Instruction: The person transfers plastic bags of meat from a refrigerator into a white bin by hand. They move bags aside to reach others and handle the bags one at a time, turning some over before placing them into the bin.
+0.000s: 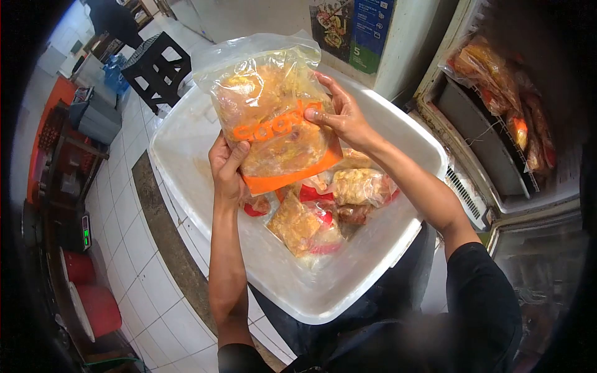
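A clear plastic bag of yellowish marinated meat (280, 143), with orange lettering and an orange bottom edge, is held up above a large white tub (348, 292). My left hand (228, 166) grips its lower left side, the thumb on the front. On the bag's right side, my right hand (341, 118) presses its thumb near the lettering, fingers behind. Lower down, inside the tub, lie several more packed bags of meat (298, 224), some with red parts.
An open fridge (479, 137) on the right holds bagged meat (491, 81) on a rack. A black stool (155, 68) and grey bin (96, 115) stand at upper left. Red containers (99, 308) are at lower left. A person in dark clothes (115, 22) is in the background.
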Available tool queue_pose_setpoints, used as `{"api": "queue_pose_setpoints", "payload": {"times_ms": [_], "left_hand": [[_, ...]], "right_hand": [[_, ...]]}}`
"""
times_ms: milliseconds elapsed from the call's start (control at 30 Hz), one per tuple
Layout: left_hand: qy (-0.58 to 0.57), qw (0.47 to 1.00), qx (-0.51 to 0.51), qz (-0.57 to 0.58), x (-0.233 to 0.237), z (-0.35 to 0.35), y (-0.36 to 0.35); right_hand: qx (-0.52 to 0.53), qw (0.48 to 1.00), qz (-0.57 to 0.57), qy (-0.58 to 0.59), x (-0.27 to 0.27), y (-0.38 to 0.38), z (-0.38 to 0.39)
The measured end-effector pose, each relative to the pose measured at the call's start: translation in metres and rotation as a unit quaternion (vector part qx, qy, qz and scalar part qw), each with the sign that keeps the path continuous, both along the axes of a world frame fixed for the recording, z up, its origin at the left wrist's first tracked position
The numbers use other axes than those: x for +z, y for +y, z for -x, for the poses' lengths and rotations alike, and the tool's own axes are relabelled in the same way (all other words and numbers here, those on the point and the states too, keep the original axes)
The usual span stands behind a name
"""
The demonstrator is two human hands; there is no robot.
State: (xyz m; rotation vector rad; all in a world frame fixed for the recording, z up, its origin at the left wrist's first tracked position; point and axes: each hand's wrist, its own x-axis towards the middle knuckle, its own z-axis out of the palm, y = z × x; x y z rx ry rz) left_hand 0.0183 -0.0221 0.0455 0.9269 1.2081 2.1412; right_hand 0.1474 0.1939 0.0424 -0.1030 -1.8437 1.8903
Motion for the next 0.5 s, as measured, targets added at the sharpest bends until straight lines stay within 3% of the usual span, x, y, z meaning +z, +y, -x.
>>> {"api": "queue_pose_setpoints", "payload": {"times_ms": [367, 433, 500], "left_hand": [[0.023, 1.000, 0.006, 0.002, -0.004, 0.003, 0.000], [0.068, 0.996, 0.055, 0.035, -0.006, 0.006, -0.006], [0.065, 0.996, 0.031, 0.057, -0.016, 0.013, -0.003]], "right_hand": [[0.003, 0.999, 0.006, 0.053, 0.000, -0.004, 0.001], [0.004, 1.000, -0.025, 0.003, -0.008, -0.005, 0.008], [-0.034, 0.996, -0.071, -0.044, -0.004, -0.001, 0.004]]}}
